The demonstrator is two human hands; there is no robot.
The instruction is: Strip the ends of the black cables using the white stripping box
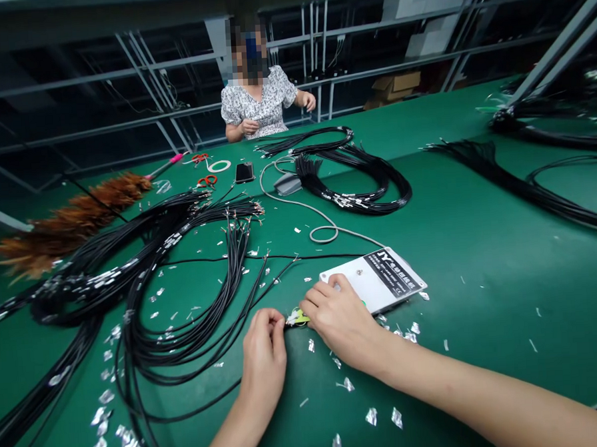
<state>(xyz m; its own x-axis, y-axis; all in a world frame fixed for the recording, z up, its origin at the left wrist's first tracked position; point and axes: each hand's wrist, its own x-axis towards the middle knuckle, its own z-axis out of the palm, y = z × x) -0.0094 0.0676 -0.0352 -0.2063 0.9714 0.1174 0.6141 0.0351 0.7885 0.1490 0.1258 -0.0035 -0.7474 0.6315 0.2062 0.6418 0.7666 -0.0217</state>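
Note:
My left hand [264,355] is curled, its fingertips pinched on the end of a thin black cable beside a small yellow-green piece [297,317]. My right hand [340,321] lies just to the right, fingers bent down and closed over that same piece, right against the near corner of a flat white device [381,276] with a black label. Loops of black cables [191,282] with metal-tipped ends spread out to the left of my hands on the green table [470,254].
Silver foil scraps [371,416] litter the table near me. Across the table sits another person in a patterned top [258,102], with cable bundles [361,180], a phone [244,172], red scissors [207,181] and a grey pedal [287,183] nearby. A feather duster [73,218] lies far left.

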